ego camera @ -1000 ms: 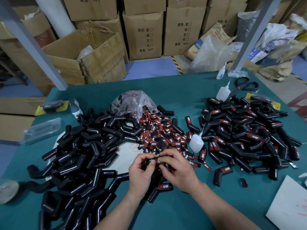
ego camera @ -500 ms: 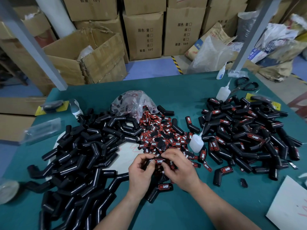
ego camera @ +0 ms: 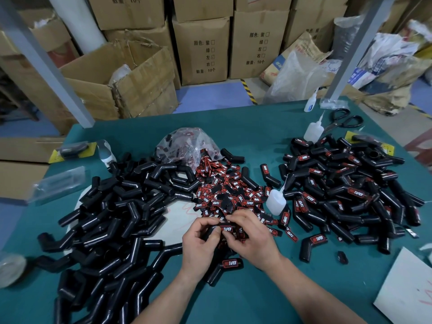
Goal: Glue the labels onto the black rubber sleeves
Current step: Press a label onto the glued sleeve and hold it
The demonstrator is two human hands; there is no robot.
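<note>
While both hands meet over the near middle of the green table (ego camera: 257, 136), the left hand (ego camera: 201, 242) grips one black rubber sleeve (ego camera: 210, 231) with curled fingers and thumb. The right hand (ego camera: 252, 235) pinches a red and black label (ego camera: 226, 229) reading TAPER, which lies on that sleeve's upper side. Whether the label is fully stuck down is hard to tell, as the fingers cover its edges. Directly under the wrists lies a finished sleeve (ego camera: 224, 267) with its label up, partly hidden by the hands. To the left a big heap of bare sleeves (ego camera: 112, 218) spreads over a white sheet (ego camera: 173, 220). To the right sits a heap of labelled sleeves (ego camera: 346, 195), and one labelled sleeve (ego camera: 313, 244) lies apart at its near edge. Between the heaps, just beyond the fingers, is a spill of loose labels (ego camera: 224, 195) coming out of a clear plastic bag (ego camera: 184, 146). A small white glue bottle (ego camera: 275, 202) stands at the right edge of the labels, near the right hand. A second glue bottle (ego camera: 313, 132) stands at the far side of the right heap, with black scissors (ego camera: 343, 120) beside it. A roll of tape (ego camera: 10, 268) is at the left edge, blurred. A clear plastic packet (ego camera: 58, 183) lies far left. A white card (ego camera: 406, 291) sits at the near right corner. Cardboard boxes (ego camera: 201, 50) are stacked on the floor behind the table.
</note>
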